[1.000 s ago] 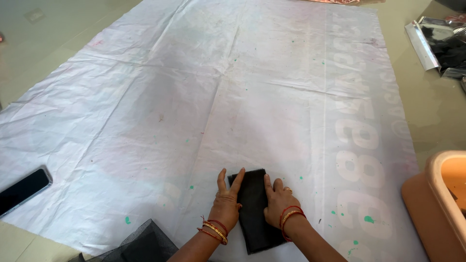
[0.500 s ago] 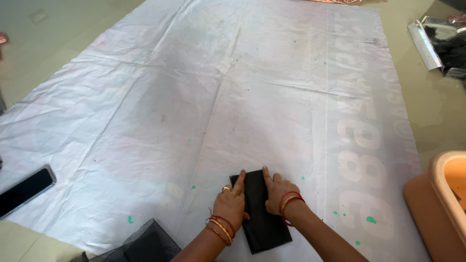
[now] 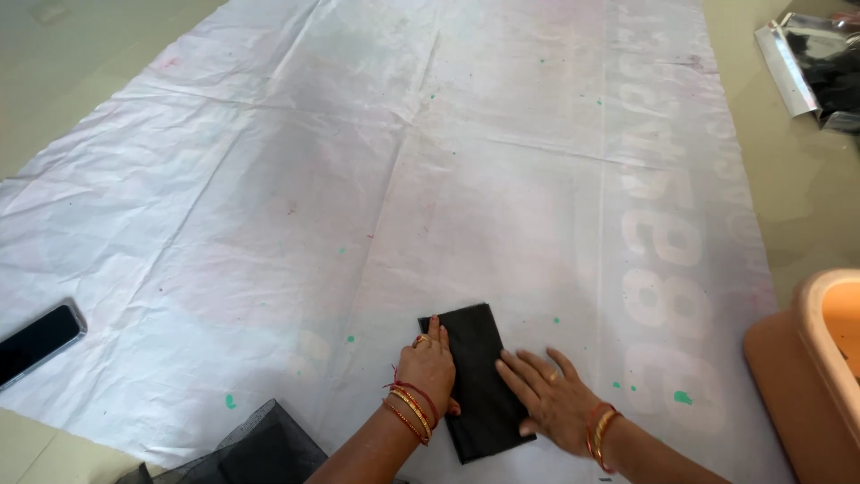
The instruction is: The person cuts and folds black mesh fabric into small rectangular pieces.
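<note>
A small folded black cloth (image 3: 477,358) lies flat near the front edge of a large white plastic sheet (image 3: 376,197) spread on the floor. My left hand (image 3: 428,366) rests palm down on the cloth's left edge, fingers together. My right hand (image 3: 548,400) presses flat on its lower right side, fingers spread. Both wrists wear red and gold bangles. Neither hand grips the cloth; both lie on top of it.
A black phone (image 3: 36,343) lies at the sheet's left edge. Black net fabric (image 3: 255,448) sits at the bottom left. A peach plastic tub (image 3: 820,358) stands at the right. A silvery packet with dark contents (image 3: 811,58) lies at the top right.
My right hand has slid from the cloth's upper right down to its lower right, fingers spreading. The left hand has stayed on the left edge. The view has shifted slightly.
</note>
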